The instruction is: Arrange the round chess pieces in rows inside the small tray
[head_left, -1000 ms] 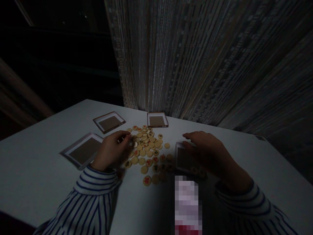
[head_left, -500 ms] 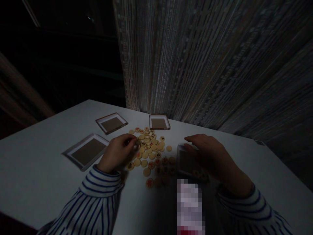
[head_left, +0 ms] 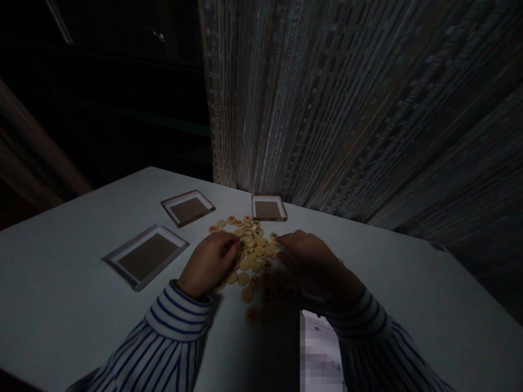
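Round wooden Chinese chess pieces (head_left: 256,266), some with red or black characters and some plain side up, lie in a loose pile on the white table. My left hand (head_left: 212,260) is at the pile's left side, thumb and fingers curled together at the pieces; whatever may be between the fingertips is too dark to make out. At the right edge of the pile is my right hand (head_left: 312,258), its fingers stretched out and thumb apart, the fingertips close to the outer pieces. This hand and its forearm hide most of a tray on the right.
A shallow tray (head_left: 138,285) lies left of my left hand. Two more shallow trays, one at the back left (head_left: 180,222) and one at the back middle (head_left: 269,219), lie beyond the pieces. A beaded string curtain (head_left: 310,109) hangs behind the table (head_left: 73,250).
My right hand has moved left from over the right tray to the pile's edge. My left hand has shifted slightly right and down, and a red-lettered piece now shows beyond it.
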`<state>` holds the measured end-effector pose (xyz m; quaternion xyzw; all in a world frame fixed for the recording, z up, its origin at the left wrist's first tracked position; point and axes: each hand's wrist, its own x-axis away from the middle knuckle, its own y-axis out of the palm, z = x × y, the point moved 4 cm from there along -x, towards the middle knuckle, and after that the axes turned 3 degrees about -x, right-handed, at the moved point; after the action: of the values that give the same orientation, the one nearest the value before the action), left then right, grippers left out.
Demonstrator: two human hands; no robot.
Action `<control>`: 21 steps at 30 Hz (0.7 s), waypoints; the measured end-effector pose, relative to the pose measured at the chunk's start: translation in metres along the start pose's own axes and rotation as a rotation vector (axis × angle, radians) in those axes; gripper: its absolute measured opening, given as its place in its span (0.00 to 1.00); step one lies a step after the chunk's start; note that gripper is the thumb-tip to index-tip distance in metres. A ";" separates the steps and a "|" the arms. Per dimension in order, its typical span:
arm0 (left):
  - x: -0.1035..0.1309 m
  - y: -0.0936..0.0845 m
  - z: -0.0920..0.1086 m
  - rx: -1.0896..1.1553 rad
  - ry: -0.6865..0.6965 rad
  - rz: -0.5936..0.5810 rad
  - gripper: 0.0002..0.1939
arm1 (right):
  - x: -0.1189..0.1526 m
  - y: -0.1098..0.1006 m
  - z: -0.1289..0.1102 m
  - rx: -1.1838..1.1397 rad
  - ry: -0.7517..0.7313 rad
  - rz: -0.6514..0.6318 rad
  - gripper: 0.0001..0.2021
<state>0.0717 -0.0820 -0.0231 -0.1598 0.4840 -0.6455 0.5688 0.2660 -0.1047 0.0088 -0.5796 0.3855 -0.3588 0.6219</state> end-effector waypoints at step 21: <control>-0.001 0.003 0.003 -0.005 -0.007 0.005 0.14 | -0.018 0.040 -0.006 0.004 -0.085 -0.036 0.12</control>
<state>0.0755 -0.0824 -0.0237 -0.1621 0.4840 -0.6424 0.5717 0.2520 -0.0885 -0.0298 -0.5999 0.3475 -0.3457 0.6323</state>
